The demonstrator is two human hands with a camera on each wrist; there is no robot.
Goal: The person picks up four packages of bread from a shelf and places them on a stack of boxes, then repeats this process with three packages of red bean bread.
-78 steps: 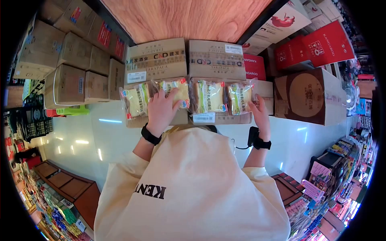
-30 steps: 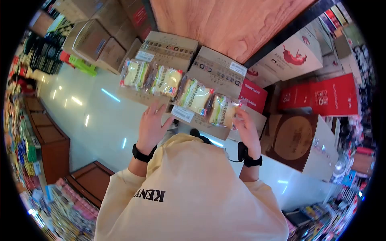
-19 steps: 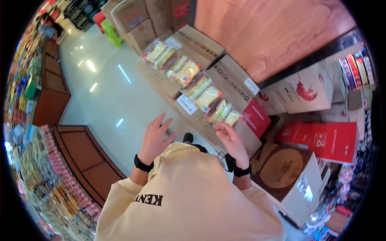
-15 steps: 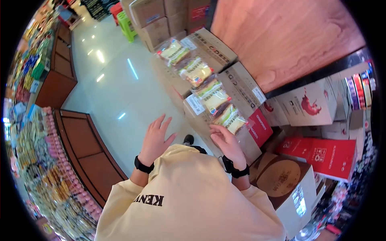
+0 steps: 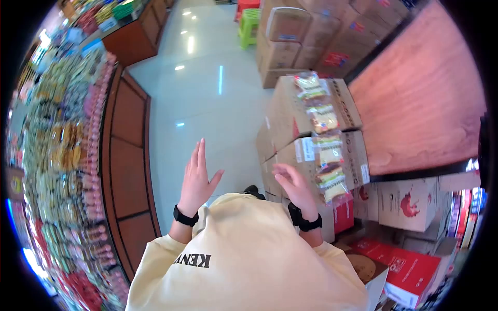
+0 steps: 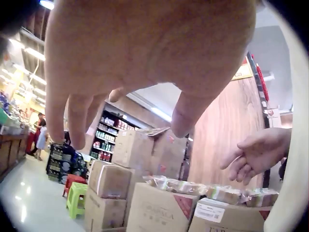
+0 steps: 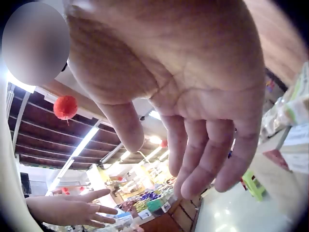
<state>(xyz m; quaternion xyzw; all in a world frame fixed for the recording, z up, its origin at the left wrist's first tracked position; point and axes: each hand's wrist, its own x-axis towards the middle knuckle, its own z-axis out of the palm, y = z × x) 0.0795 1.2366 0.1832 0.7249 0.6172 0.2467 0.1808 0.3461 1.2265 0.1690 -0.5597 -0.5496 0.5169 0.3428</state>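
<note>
My left hand (image 5: pixel 196 179) is held in the air over the floor with its fingers straight and nothing in it. In the right wrist view that left hand (image 7: pixel 72 209) shows with its fingers spread. My right hand (image 5: pixel 296 189) hangs loosely bent and holds nothing, just left of the bread. Packaged sliced breads lie in a row on the cartons: one at the far end (image 5: pixel 309 85), one behind the middle (image 5: pixel 322 117), one in front of it (image 5: pixel 329 150) and the nearest (image 5: pixel 332 184). The cardboard carton (image 5: pixel 290 111) under them carries a white label.
Brown cartons (image 5: pixel 282 54) are stacked beyond the bread, near a green stool (image 5: pixel 249 26). A wooden panel (image 5: pixel 415 98) rises at right. Red boxes (image 5: pixel 399 267) stand at lower right. A brown display counter (image 5: pixel 127 155) with packed goods runs along the left. Shiny floor (image 5: pixel 202 114) lies between.
The left hand has left a bread pack and the right hand has come away from the row. The view has turned left, so the cartons and bread now stand at the right.
</note>
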